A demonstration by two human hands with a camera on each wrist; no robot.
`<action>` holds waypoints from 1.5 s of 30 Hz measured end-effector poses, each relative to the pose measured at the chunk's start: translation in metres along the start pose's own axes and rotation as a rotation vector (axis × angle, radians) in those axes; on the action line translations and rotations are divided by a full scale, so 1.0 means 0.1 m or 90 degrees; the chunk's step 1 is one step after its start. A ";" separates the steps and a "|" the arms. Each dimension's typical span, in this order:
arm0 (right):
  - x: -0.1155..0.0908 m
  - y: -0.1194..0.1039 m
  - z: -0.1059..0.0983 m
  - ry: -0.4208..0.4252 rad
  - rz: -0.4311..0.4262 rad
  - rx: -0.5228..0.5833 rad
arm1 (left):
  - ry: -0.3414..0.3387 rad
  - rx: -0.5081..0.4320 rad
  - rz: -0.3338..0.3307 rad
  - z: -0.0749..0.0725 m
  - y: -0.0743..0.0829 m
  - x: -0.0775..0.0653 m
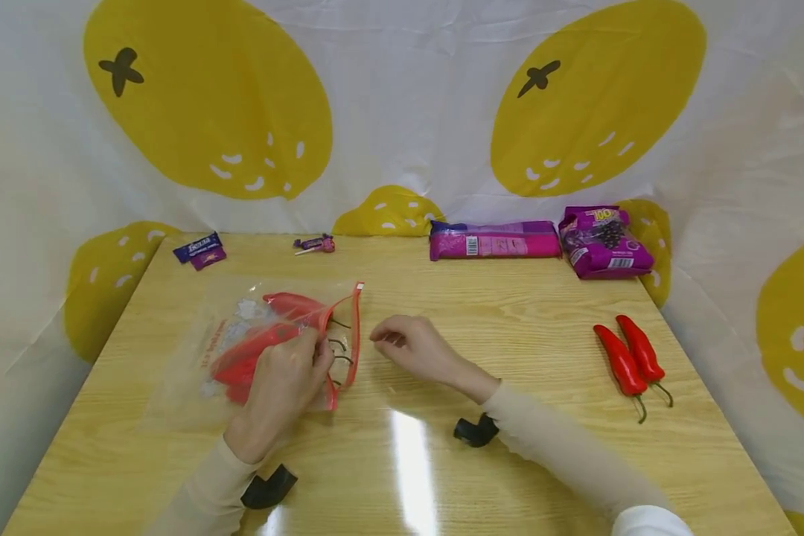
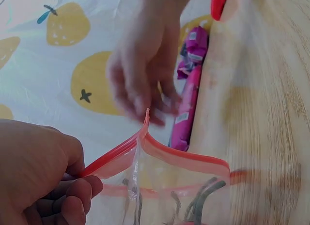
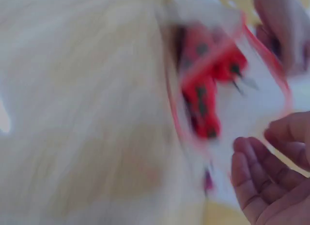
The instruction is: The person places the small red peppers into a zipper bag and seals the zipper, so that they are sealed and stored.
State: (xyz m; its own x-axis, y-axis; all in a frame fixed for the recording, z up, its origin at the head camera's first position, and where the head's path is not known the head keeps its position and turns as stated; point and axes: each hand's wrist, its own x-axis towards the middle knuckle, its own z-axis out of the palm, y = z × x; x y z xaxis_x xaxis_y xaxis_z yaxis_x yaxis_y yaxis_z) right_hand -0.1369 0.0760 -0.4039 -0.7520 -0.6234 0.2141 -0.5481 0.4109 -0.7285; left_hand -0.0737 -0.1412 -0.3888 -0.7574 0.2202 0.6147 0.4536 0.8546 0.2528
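Observation:
A clear zip bag [image 1: 181,394] with a red zip edge lies on the left half of the table, its mouth spread and facing right. Inside it are several red peppers [image 1: 251,353] with green stems toward the mouth. My left hand [image 1: 284,376] pinches the red edge between thumb and fingers, as the left wrist view [image 2: 43,172] also shows. Just right of the mouth, apart from the bag, my right hand [image 1: 420,348] hovers with loosely bent fingers and holds nothing. It looks blurred in the left wrist view. Two more red peppers [image 1: 620,360] lie side by side at the table's right.
Along the back edge stand a long pink-purple packet [image 1: 502,242] and a bulky purple bag [image 1: 603,242]. Small wrapped sweets [image 1: 201,250] and a lollipop [image 1: 315,244] lie at the back left. A patterned curtain [image 1: 409,97] hangs behind the wooden table [image 1: 529,305].

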 end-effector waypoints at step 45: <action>-1.20 0.53 -1.32 0.090 0.253 -0.270 | -0.006 -0.001 -0.014 -0.01 0.02 0.00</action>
State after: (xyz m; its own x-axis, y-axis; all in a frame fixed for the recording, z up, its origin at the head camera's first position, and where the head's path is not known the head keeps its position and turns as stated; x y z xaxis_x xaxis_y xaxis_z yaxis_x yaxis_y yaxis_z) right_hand -0.1238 0.2602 -0.3826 -0.9549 -0.2849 0.0834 -0.2910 0.8426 -0.4532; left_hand -0.0730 -0.1401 -0.3878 -0.7718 0.2051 0.6019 0.4371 0.8586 0.2679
